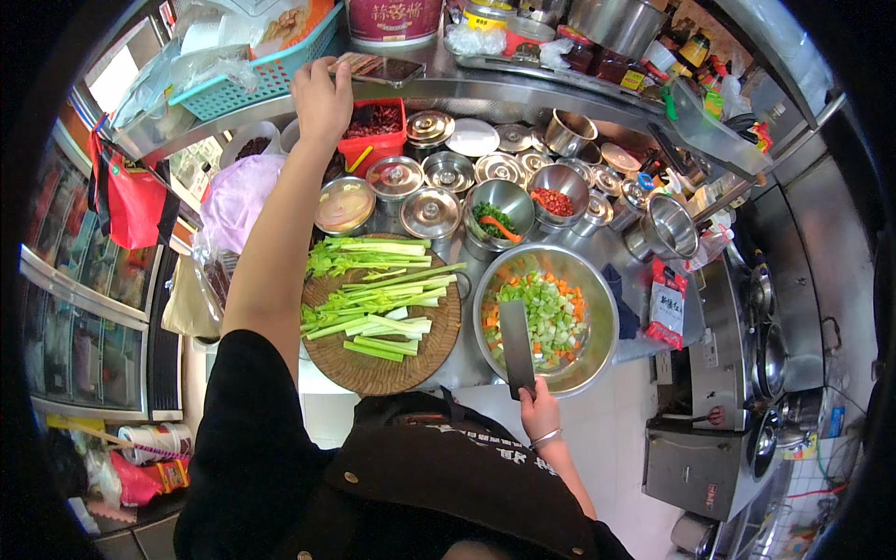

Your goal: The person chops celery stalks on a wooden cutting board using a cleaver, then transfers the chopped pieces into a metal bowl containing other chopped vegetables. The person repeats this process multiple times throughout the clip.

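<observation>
My right hand (540,413), with a bracelet at the wrist, grips a cleaver (516,343) by its handle. The blade lies over the near left part of a large steel bowl (607,329), which holds diced green vegetable (542,311) and orange cubes (574,297). Up at the shelf, my left hand (322,98) has its fingertips at the left end of a smartphone (399,70); whether they grip it is unclear. Celery stalks (378,287) lie in bunches on a round wooden chopping board (371,374) to the left of the bowl.
Behind the board stand several lidded steel pots (430,212), a red tub of dried chillies (374,150), a bowl of chopped greens with an orange spoon (500,227) and a bowl of chopped red chilli (553,201). The steel shelf (490,89) overhangs them, bearing a turquoise basket (280,80).
</observation>
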`<state>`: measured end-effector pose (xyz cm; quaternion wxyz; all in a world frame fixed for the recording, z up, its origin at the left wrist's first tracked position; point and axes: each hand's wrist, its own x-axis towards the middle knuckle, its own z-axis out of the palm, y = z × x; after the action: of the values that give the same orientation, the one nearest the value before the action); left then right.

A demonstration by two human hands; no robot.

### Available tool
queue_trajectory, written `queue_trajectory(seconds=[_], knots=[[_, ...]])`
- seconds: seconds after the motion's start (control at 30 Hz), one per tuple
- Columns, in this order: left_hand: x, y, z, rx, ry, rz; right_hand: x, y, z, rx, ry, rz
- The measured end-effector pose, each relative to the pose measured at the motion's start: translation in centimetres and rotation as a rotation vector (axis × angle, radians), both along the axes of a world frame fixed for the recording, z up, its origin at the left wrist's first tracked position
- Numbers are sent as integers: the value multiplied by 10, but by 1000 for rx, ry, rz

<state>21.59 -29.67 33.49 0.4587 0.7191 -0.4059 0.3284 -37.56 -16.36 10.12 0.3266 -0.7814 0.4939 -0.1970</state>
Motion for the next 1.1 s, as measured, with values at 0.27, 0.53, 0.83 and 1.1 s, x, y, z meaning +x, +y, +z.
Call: queue_trajectory(seconds=[0.27,0.53,0.83,1.1], knots=[[-71,87,-121,163,83,-297,4,-6,0,72,-90,8],[-115,170,-275,1026,336,-341,22,-13,2,44,0,107],[-144,145,-303,853,272,-449,21,-13,-1,17,-14,149],[-164,126,-300,1027,140,-567,7,-8,0,35,46,124]])
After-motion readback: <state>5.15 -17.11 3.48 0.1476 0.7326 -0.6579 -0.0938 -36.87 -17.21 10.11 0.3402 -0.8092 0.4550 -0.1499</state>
